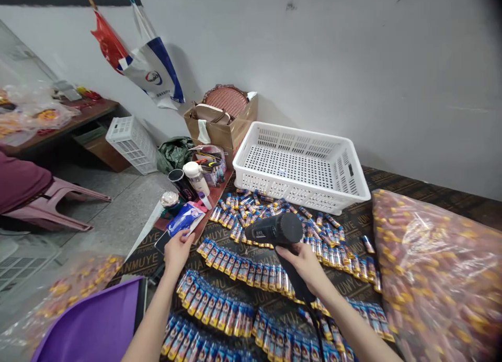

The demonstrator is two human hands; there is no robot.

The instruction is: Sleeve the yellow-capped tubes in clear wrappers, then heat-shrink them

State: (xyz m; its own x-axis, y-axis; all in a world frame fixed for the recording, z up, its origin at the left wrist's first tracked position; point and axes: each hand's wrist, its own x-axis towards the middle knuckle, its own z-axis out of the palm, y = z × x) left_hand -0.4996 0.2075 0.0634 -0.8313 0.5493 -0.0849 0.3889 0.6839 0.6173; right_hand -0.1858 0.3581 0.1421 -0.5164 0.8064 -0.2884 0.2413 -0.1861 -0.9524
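My right hand (300, 265) is wrapped round the handle of a black hair dryer (270, 229), its barrel pointing left. Rows of small tubes (217, 309) with blue-and-yellow labels lie below and around the dryer. Behind it, more of these tubes (247, 207) lie in a loose heap. At the table's left side my left hand (178, 249) has its fingers pinched together beside a blue and white packet (184, 219). Whatever is between those fingertips is too small to make out. A dark phone-like slab (161, 241) lies partly behind this hand.
A white plastic crate (301, 194) stands at the back. On the right rests a big clear bag (435, 268) of pink and yellow pieces. Bottles (197, 179) and a cardboard box (245, 119) occupy the back left. A purple bin (92, 325) is at the near left; a person sits beyond.
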